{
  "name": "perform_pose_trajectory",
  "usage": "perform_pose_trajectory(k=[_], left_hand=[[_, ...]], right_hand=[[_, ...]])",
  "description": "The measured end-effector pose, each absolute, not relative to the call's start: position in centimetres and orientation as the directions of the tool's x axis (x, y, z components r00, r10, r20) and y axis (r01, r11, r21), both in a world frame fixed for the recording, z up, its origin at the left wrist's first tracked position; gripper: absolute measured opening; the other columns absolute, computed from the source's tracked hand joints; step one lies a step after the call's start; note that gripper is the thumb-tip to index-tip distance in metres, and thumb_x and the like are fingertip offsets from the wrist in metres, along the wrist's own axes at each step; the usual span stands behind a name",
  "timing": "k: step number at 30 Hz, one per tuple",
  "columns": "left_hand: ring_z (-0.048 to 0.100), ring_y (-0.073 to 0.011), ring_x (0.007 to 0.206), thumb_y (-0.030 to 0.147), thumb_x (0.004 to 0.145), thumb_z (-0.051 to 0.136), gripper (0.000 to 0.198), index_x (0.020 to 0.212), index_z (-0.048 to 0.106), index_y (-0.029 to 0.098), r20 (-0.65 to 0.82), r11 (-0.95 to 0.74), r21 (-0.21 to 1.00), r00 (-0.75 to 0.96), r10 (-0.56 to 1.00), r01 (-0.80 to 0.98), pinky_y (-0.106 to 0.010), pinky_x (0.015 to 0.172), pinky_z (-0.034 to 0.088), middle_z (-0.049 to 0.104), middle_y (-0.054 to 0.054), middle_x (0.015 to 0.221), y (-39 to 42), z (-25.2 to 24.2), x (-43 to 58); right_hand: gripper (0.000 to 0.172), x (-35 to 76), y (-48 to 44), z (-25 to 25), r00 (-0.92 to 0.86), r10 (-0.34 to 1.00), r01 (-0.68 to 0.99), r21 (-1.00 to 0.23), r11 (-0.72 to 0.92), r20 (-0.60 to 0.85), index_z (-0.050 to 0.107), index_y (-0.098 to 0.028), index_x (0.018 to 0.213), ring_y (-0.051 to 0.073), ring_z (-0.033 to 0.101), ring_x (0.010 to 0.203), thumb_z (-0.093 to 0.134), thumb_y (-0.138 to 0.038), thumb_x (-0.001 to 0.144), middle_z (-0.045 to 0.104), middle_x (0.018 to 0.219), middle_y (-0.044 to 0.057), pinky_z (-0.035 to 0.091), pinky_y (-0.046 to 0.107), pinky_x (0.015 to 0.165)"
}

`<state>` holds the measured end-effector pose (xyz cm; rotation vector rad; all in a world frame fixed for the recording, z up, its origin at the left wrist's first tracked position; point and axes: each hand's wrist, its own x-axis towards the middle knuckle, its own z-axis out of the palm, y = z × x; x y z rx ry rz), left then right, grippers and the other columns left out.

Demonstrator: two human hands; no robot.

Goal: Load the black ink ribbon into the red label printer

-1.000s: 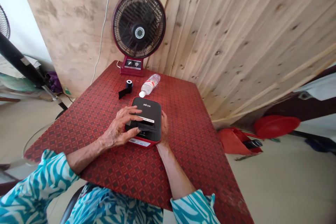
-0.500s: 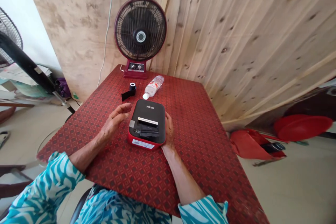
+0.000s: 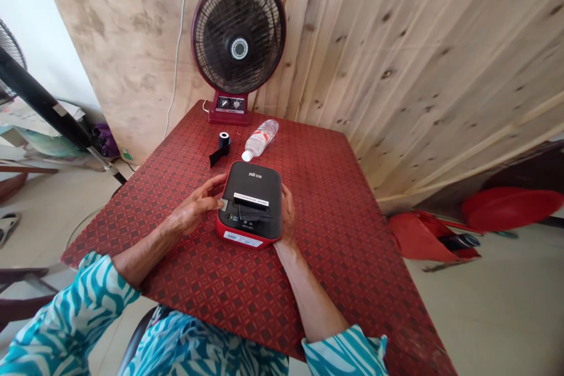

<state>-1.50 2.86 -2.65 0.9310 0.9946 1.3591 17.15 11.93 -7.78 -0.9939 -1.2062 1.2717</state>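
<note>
A black-topped label printer (image 3: 255, 188) with a red lower body lies on the table, a white label strip beside its slot. Black material (image 3: 253, 213) shows at the slot. My left hand (image 3: 196, 205) is at the printer's left side, its thumb on the grey tab (image 3: 224, 204) and the fingers along the edge. Around the right side my right hand (image 3: 288, 214) is closed, with part of its fingers hidden behind the body. Beyond the printer are a small roll (image 3: 224, 140) with a black strip (image 3: 219, 155) trailing from it and a clear plastic bottle (image 3: 261, 140) on its side.
The red patterned table (image 3: 335, 235) reaches to the wooden wall (image 3: 374, 41). A maroon fan (image 3: 238, 47) stands at its far edge. On the floor at right are a red bag (image 3: 418, 235) and a red round basin (image 3: 511, 209). A black stand-fan pole (image 3: 48, 103) leans across the left.
My left hand has moved right onto the printer, and its thumb now touches the grey tab. My right hand keeps its hold. The camera view has shifted slightly.
</note>
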Motion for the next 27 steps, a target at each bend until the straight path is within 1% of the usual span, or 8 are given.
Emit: perform_pose_trajectory(k=[4, 7, 13, 17, 22, 27], left_hand=[[0.052, -0.0304, 0.121, 0.021, 0.066, 0.062, 0.067, 0.132, 0.05, 0.025, -0.024, 0.013, 0.949, -0.033, 0.999, -0.316, -0.042, 0.095, 0.046, 0.052, -0.008, 0.138, 2.8, -2.9, -1.5], [0.053, -0.03, 0.12, 0.021, 0.064, 0.061, 0.068, 0.131, 0.051, 0.025, -0.044, 0.028, 0.943, -0.04, 0.998, -0.331, -0.042, 0.096, 0.045, 0.053, -0.008, 0.138, 2.9, -3.0, -1.4], [0.055, -0.0299, 0.118, 0.017, 0.059, 0.062, 0.069, 0.127, 0.053, 0.023, -0.09, 0.05, 0.926, -0.089, 0.992, -0.374, -0.043, 0.097, 0.044, 0.054, -0.009, 0.135, 3.0, -2.6, -1.1], [0.054, -0.0306, 0.117, 0.017, 0.058, 0.061, 0.069, 0.126, 0.053, 0.022, -0.092, 0.052, 0.921, -0.087, 0.992, -0.385, -0.043, 0.094, 0.045, 0.054, -0.009, 0.135, 3.0, -2.3, -0.9], [0.056, -0.0298, 0.114, 0.017, 0.059, 0.065, 0.067, 0.125, 0.055, 0.022, -0.074, 0.035, 0.903, -0.076, 0.994, -0.428, -0.041, 0.095, 0.044, 0.054, -0.008, 0.135, 3.1, -3.1, -1.1], [0.055, -0.0277, 0.114, 0.018, 0.066, 0.064, 0.062, 0.126, 0.055, 0.023, -0.013, -0.018, 0.906, -0.07, 0.997, -0.422, -0.038, 0.096, 0.042, 0.054, -0.007, 0.135, 3.2, -4.1, -1.5]], right_hand=[[0.041, 17.2, 12.0, -8.1, -0.08, 0.992, -0.14, -0.986, 0.09, 0.102, 0.059, -0.025, 0.116, 0.022, 0.057, 0.113, 0.047, -0.048, 0.086, 0.064, 0.121, 0.004, 0.04, 0.042, 0.1], [0.041, 17.2, 12.0, -8.1, -0.065, 0.992, -0.103, -0.99, 0.1, 0.107, 0.059, -0.024, 0.116, 0.022, 0.056, 0.114, 0.047, -0.048, 0.086, 0.063, 0.122, 0.005, 0.04, 0.042, 0.101], [0.044, 17.2, 11.9, -7.9, -0.084, 0.992, -0.115, -0.99, 0.087, 0.097, 0.056, -0.023, 0.12, 0.023, 0.057, 0.113, 0.044, -0.049, 0.087, 0.062, 0.124, 0.007, 0.041, 0.044, 0.1], [0.044, 17.1, 11.7, -7.7, -0.066, 0.99, -0.067, -0.99, 0.121, 0.126, 0.056, -0.021, 0.12, 0.023, 0.055, 0.117, 0.043, -0.047, 0.088, 0.06, 0.127, 0.008, 0.039, 0.044, 0.102], [0.047, 17.1, 11.8, -7.7, -0.083, 0.989, -0.077, -0.99, 0.12, 0.127, 0.053, -0.019, 0.123, 0.023, 0.056, 0.114, 0.041, -0.048, 0.088, 0.061, 0.127, 0.009, 0.04, 0.045, 0.101], [0.047, 16.8, 12.0, -7.5, -0.067, 0.986, -0.05, -0.988, 0.15, 0.153, 0.056, -0.018, 0.119, 0.023, 0.056, 0.113, 0.043, -0.048, 0.087, 0.062, 0.124, 0.01, 0.041, 0.044, 0.1]])
